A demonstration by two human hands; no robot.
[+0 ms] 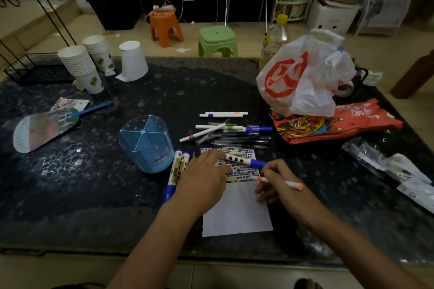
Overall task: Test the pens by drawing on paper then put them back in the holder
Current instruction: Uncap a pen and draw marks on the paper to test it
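On paper point(237, 209): your right hand point(279, 185) pinches orange pen point(279, 182), axis running away from holder point(146, 143). Left hand point(204, 178) flat, fingers straight, pressing paper, nearer holder.

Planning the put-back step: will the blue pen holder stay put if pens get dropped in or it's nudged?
The blue pen holder looks like thin translucent plastic and holds no pens, so probably light and easy to slide on the glossy table. It's tall for its base, so an off-centre push might tip it.
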